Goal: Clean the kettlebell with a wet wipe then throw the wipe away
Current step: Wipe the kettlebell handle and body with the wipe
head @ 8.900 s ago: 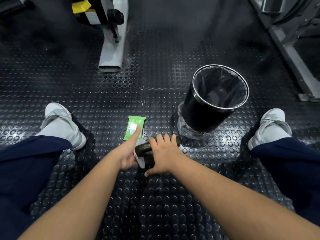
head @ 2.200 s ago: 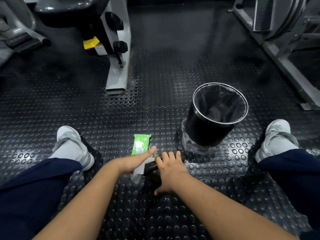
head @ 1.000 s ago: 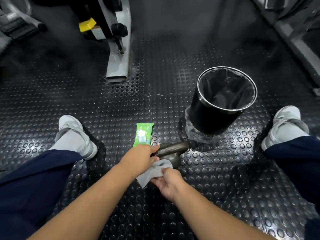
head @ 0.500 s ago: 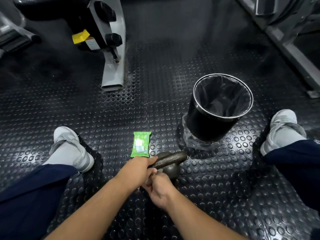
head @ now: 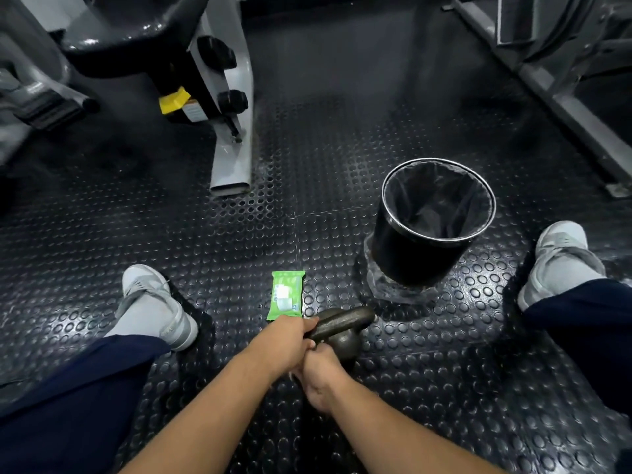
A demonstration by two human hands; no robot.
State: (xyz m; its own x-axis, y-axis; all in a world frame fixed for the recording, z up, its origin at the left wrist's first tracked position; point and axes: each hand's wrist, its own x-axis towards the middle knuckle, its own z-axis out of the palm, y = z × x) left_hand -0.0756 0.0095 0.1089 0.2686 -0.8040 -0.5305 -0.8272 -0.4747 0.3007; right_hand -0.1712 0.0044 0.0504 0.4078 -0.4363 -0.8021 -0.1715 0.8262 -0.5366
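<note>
Kettlebell (head: 343,331) sits on the studded rubber floor (head: 307,217) btwn your spread legs, near centre, tipped so its handle points far-right toward the bin (head: 410,258). Your left grip (head: 285,342) is wrapped round the handle's left end, fingers curled over the bar w/ the thumb on the near side. Your right grip (head: 319,376) is just near of it, touching the left one, fingers curled in against the near-left side of the kettlebell's ball. The fingers' inner side is hidden, so can't tell what they hold. The wipe itself isn't clearly visible.

The green wipe pack (head: 285,295) lies flat on the floor just far of your left grip, its near edge right at your knuckles & its white flap facing up. The bin stands upright to the far right of the kettlebell, close but apart from it. It's black w/ a metal rim & a dark liner inside, w/ clear plastic bunched round its base.

Your grey shoes are on either side: left shoe (head: 154,302) well left of the pack, right shoe (head: 561,258) right of the bin. A grey machine leg (head: 232,131) stands far left, & a metal frame (head: 564,97) runs along the far right.
</note>
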